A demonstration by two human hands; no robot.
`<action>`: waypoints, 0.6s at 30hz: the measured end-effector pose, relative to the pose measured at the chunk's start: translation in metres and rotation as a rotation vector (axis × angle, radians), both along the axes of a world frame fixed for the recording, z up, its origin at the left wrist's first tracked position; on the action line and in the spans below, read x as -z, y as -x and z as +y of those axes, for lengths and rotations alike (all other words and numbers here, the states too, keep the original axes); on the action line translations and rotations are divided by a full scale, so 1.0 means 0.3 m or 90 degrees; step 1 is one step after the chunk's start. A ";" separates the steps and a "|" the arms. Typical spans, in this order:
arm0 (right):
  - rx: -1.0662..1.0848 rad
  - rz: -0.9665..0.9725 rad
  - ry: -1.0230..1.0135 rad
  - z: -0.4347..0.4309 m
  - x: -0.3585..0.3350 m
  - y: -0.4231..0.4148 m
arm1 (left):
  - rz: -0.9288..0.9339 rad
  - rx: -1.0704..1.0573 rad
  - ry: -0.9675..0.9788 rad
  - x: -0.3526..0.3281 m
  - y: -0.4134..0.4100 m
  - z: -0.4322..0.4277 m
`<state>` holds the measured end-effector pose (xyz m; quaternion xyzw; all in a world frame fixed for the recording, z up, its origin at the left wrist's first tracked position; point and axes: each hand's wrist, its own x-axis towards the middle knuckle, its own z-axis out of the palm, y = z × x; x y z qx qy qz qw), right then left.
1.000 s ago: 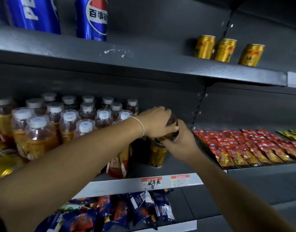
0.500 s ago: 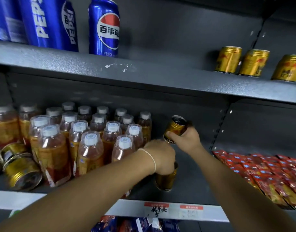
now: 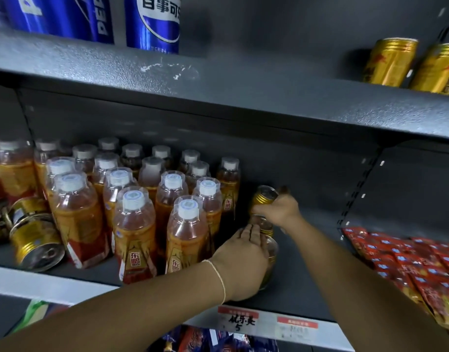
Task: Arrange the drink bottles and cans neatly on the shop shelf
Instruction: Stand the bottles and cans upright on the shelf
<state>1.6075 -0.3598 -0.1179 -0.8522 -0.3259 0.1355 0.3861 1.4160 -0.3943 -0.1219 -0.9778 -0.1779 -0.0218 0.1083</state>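
While the left hand (image 3: 241, 260) still curls around the front can (image 3: 270, 252), which stands on the shelf (image 3: 307, 288) just beside the bottles (image 3: 134, 224), the right hand (image 3: 280, 210) has taken the second can (image 3: 262, 198) away from it. One second ago both hands met on this can; now it is tilted at 12 o'clock from the front can, pinched at its side. I judge that a row toward the back is being started. Whether another can stands under it, I cannot tell. The bottles crowd in from 9 o'clock, so there is little room on that side. Fallen cans (image 3: 35, 240) at 9 o'clock of the bottles are not yet tidied, and red packets (image 3: 409, 265) lie at 3 o'clock.
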 end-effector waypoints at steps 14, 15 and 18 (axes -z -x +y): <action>-0.018 0.090 0.074 0.091 0.048 -0.004 | -0.101 -0.014 0.137 0.087 0.010 0.004; -0.018 0.081 0.067 0.086 0.047 -0.001 | -0.114 -0.013 0.139 0.091 0.010 0.004; -0.022 0.071 0.039 0.071 0.055 -0.001 | -0.139 -0.010 0.132 0.103 0.006 0.005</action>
